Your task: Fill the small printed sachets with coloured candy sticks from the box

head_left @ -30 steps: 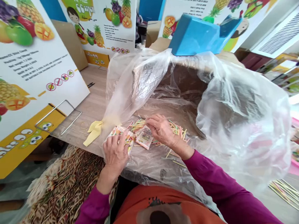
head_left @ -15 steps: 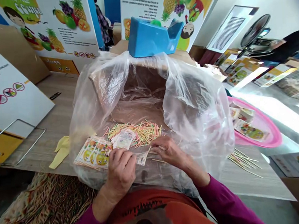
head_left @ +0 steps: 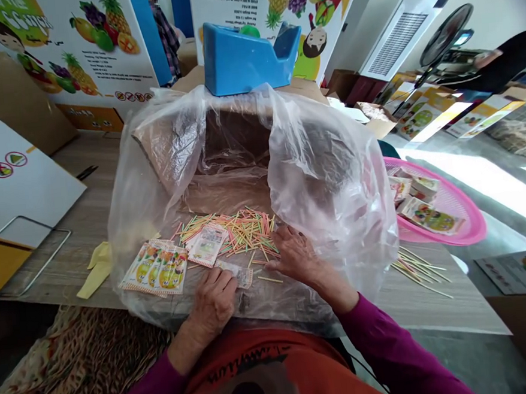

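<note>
My left hand (head_left: 214,299) is closed on one end of a small clear-and-white printed packet (head_left: 241,274) lying low on the plastic. Just right of it, my right hand (head_left: 296,254) is open, its fingers stretched toward the edge of a pile of thin pastel sticks (head_left: 242,228). A single stick (head_left: 270,279) lies below those fingers. Left of the pile, white printed packets (head_left: 208,244) overlap, text side up. Fruit-printed packets (head_left: 160,270) are fanned out farther left. Whatever sits inside the held packet is too small to tell.
A plastic-lined cardboard box (head_left: 231,190) opens toward me, with a blue tape dispenser (head_left: 249,63) on top. At right stand a pink basket (head_left: 475,230) of packets and loose long sticks (head_left: 421,273). A wire stand (head_left: 47,269) and yellow glove-like piece (head_left: 94,272) are at left.
My right hand has opened and moved away from the packet to the pile's right edge. The packet has come down flat, its left end still in my left hand. The view has shifted slightly.
</note>
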A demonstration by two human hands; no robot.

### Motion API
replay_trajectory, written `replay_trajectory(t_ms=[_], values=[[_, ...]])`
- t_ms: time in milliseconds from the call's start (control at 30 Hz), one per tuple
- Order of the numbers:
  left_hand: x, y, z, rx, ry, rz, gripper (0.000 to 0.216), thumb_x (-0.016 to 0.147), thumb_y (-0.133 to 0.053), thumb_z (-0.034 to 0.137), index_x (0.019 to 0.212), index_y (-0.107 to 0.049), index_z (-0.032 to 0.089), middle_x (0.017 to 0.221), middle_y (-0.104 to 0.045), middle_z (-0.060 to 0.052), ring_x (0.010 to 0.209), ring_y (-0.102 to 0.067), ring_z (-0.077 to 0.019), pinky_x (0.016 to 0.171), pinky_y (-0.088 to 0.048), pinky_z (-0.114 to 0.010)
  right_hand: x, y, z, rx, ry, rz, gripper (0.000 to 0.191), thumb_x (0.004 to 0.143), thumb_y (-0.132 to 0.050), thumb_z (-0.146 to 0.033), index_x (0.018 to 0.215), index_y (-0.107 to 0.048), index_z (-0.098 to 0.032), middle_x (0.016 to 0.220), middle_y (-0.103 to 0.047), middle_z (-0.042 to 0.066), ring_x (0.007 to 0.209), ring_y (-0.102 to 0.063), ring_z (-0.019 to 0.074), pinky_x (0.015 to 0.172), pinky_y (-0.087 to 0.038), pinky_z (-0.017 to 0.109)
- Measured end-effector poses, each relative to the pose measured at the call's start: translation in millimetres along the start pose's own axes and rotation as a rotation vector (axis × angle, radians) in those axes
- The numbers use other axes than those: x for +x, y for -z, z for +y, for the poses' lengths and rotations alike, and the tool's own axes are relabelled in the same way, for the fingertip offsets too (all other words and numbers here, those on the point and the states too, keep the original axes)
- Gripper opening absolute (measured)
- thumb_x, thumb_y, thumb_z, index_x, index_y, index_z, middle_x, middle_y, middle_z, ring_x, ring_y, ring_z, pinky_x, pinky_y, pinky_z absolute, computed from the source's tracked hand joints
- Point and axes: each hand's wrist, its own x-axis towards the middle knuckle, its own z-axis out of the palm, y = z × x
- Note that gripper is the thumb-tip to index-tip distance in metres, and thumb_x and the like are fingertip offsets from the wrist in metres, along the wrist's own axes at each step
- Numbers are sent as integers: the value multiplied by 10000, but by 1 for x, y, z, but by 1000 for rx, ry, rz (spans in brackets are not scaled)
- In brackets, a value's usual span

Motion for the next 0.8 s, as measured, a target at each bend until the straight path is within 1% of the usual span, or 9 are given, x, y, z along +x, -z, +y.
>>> replay_trajectory(t_ms=[67, 133, 200, 267, 333, 400, 500, 633, 800], values=[[-1, -1, -1, -33, -20, 44, 307, 989, -498, 12, 803, -645, 208, 812, -692, -58, 791, -565, -239, 713, -450, -376, 5, 9, -4, -7, -52, -89, 434, 914, -846, -508, 1178, -730, -184, 1244, -747, 183, 1165, -712, 347, 952, -592, 427], [-3, -2, -2, -61, -30, 65, 313, 1000, -487, 18, 797, -632, 208, 800, -683, -57, 793, -550, -239, 713, -452, -375, 10, 18, -7, 7, -69, -161, 428, 975, -775, -483, 1226, -720, -142, 1269, -735, 193, 1194, -704, 332, 1017, -564, 416], [-4, -3, -2, -92, -36, 67, 323, 1002, -475, 12, 791, -620, 209, 795, -674, -57, 794, -540, -237, 713, -454, -371, 13, 25, -11, 1, -63, -211, 497, 951, -804, -473, 1287, -708, -119, 1327, -714, 209, 1251, -680, 345, 1066, -543, 418], [-5, -2, -1, -116, -39, 63, 333, 998, -462, 2, 784, -609, 210, 797, -668, -59, 795, -534, -235, 707, -451, -367, 14, 29, -15, -28, -70, -245, 576, 900, -857, -466, 1332, -701, -118, 1388, -692, 218, 1310, -645, 375, 1079, -541, 438], [-6, -2, -1, -128, -37, 55, 338, 996, -457, -5, 782, -603, 212, 797, -663, -61, 797, -529, -237, 703, -448, -367, 14, 31, -18, -58, -96, -271, 578, 900, -850, -464, 1343, -708, -121, 1411, -685, 216, 1333, -629, 391, 1067, -549, 452], [-6, -2, -1, -132, -34, 49, 333, 998, -464, 0, 782, -599, 214, 792, -659, -60, 796, -526, -240, 701, -446, -371, 16, 30, -20, -85, -114, -274, 506, 962, -773, -455, 1337, -720, -119, 1400, -694, 214, 1324, -635, 382, 1060, -548, 448], [-7, -2, -1, -136, -34, 51, 325, 999, -480, 5, 781, -592, 217, 791, -658, -58, 792, -526, -241, 697, -440, -374, 22, 27, -22, -145, -109, -268, 373, 1013, -670, -363, 1271, -756, -108, 1338, -724, 219, 1255, -666, 365, 1015, -556, 431], [-8, -4, 0, -126, -24, 74, 324, 985, -489, -16, 781, -583, 217, 794, -660, -59, 795, -543, -242, 698, -427, -376, 29, 20, -27, -184, -103, -230, 292, 972, -628, -226, 1167, -792, -85, 1249, -752, 234, 1186, -686, 371, 928, -568, 427], [-9, -5, 1, -96, -17, 98, 323, 969, -488, -33, 791, -585, 219, 800, -665, -56, 781, -565, -234, 702, -426, -370, 29, 9, -32, -146, -142, -140, 293, 937, -627, -168, 1180, -773, -93, 1221, -765, 232, 1134, -707, 357, 891, -574, 419]])
